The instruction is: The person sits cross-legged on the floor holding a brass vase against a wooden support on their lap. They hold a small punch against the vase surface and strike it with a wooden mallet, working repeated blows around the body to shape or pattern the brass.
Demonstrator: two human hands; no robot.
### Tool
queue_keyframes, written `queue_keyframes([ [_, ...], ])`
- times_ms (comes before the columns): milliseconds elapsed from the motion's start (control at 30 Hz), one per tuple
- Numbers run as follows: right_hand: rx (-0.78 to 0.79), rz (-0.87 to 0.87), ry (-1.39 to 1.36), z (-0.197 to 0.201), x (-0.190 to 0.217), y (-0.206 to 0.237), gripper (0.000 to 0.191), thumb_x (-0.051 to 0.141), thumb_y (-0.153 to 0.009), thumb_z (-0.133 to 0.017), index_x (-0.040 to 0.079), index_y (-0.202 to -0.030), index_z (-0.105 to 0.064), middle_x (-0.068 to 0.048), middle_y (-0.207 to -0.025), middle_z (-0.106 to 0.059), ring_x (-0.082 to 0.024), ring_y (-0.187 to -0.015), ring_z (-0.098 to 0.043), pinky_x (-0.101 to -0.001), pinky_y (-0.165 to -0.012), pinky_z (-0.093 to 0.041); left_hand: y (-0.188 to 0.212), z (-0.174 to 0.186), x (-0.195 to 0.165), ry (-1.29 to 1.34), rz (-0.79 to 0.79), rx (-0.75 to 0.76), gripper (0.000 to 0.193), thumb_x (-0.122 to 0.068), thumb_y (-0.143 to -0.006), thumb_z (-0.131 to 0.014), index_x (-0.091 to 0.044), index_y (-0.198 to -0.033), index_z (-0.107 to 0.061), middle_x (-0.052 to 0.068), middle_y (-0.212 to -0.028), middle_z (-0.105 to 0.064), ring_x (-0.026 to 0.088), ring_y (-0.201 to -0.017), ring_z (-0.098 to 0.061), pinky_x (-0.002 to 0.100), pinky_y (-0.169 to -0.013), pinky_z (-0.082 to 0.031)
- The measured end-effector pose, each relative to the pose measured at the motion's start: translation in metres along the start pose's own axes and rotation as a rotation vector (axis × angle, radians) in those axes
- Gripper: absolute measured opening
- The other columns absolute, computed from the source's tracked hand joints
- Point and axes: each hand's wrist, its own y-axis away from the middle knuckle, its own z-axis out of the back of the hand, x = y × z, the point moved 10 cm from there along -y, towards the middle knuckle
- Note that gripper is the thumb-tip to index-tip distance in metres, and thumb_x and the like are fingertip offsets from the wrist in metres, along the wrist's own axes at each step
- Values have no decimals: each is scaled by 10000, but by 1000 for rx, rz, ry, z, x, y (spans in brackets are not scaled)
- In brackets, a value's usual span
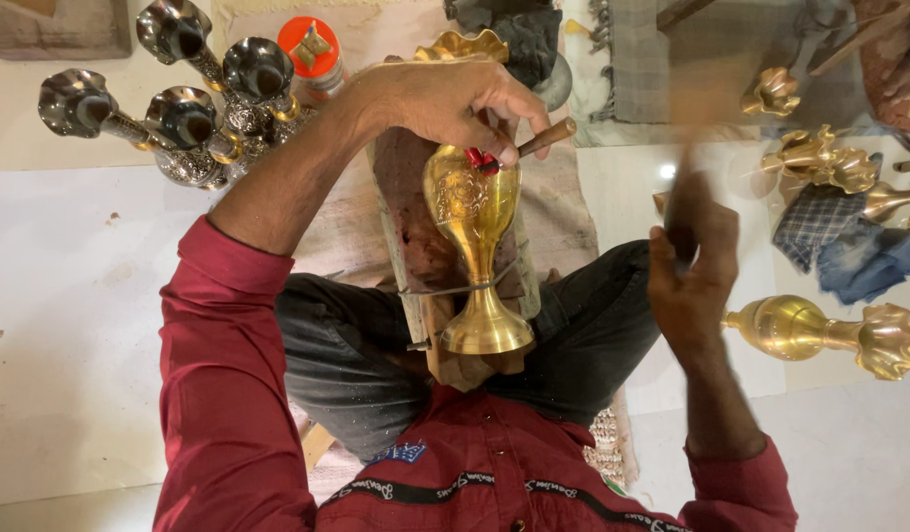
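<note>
A brass vase (474, 246) with an embossed belly lies on a wooden block (415, 246) between my knees, its round foot toward me, held by a thin metal strap. My left hand (455, 99) grips a small chisel with a wooden handle (543, 140) and red tape near the tip, pressed on the vase's upper body. My right hand (691, 266) is raised to the right of the vase and holds a dark hammer (686, 187), blurred by motion.
Several dark metal vases (179, 108) lie at the upper left beside an orange-capped bottle (312, 54). More brass vases (819, 335) and brass parts (819, 158) lie on the white floor at right, near a blue cloth (849, 246).
</note>
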Motion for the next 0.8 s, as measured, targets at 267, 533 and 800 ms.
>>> queue_keyframes([
  [267,315,-212,42,-38,-17,9,655,95,-905,-727,121,-1522,-510,-171,-1113,-602,-316,-970,-652,-428,-844,-540,32,30,11,201,-126,-435,342,-161,-1077,-751,-60,-1385,-640,95,-1174,-772,168,-1068,-750,331,-971,-608],
  [533,523,-123,214,-62,-52,-22,338,227,-948,-702,85,-1243,-619,-125,-1017,-680,-315,-808,-704,-437,-740,-564,77,13,28,295,-3,-825,274,-81,-1018,-803,-50,-1227,-627,106,-1059,-767,157,-925,-785,300,-782,-683],
  [800,685,32,636,-69,-75,-99,212,311,-1037,-656,102,-1061,-636,-110,-762,-679,-277,-611,-689,-446,-564,-573,100,-10,33,226,201,-1176,369,-57,-956,-787,-71,-1285,-621,116,-979,-792,149,-815,-789,277,-697,-658],
])
